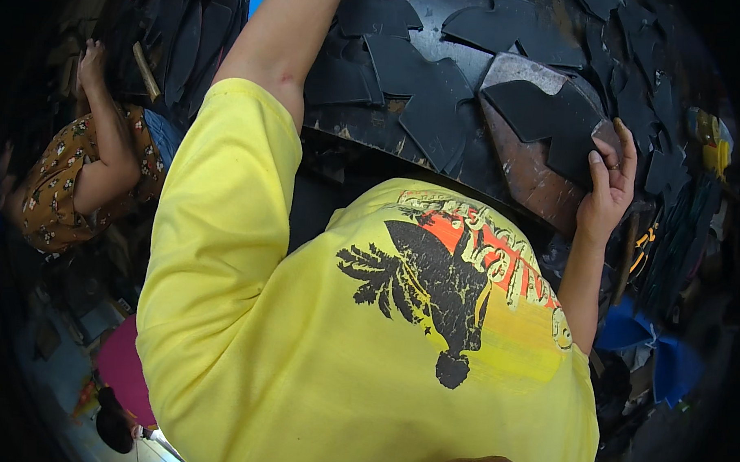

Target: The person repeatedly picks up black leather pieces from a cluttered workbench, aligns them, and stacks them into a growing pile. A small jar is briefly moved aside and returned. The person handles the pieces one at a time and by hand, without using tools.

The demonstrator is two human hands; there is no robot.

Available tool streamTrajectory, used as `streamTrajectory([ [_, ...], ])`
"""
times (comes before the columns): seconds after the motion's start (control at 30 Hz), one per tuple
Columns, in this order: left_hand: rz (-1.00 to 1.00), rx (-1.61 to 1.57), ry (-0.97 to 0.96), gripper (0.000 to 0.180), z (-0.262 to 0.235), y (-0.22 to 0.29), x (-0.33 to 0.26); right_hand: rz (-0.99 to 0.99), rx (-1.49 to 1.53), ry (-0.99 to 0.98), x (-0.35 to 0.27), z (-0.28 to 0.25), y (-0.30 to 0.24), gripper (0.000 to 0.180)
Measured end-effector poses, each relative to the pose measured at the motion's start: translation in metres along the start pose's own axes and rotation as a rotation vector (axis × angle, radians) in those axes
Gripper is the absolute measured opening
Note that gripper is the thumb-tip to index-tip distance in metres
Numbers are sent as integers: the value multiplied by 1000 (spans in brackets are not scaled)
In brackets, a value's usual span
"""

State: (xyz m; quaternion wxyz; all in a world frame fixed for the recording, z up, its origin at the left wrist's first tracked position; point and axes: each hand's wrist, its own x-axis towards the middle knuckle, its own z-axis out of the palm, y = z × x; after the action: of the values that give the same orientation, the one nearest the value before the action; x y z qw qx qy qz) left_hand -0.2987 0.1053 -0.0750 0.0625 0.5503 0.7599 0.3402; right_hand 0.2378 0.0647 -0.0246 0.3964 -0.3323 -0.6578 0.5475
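Observation:
My right hand (609, 186) is at the right of the worktable, its thumb and fingers closed at the edge of a flat black cut-out piece (545, 115) with curved, notched sides. That piece lies over a worn brown board (523, 167) with a greyish upper end, which rests at a slant near the table's front edge. My left arm (283, 45) reaches up and out past the top of the picture, so its hand is not seen. Beside the board lies another black cut-out piece (420, 86) of similar outline.
Several more black pieces (516, 28) overlap across the dark worktable (430, 29). Right of the table are a yellow object (717, 153) and blue material (655, 351). To the left, a co-worker in a brown flowered top (86, 180) is near dark stacked sheets (201, 46).

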Motion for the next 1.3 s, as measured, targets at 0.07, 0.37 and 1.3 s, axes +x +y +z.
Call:
streamTrajectory([
  [0.07,14,2,-3,56,1,-3,1,5,-5,-1,0,2,-1,59],
  [0.37,34,9,-19,52,-5,2,-6,-5,67,-7,2,2,-4,53],
  [1.3,25,105,-8,53,-8,-21,-6,33,100,42,7,4,-12,47],
])
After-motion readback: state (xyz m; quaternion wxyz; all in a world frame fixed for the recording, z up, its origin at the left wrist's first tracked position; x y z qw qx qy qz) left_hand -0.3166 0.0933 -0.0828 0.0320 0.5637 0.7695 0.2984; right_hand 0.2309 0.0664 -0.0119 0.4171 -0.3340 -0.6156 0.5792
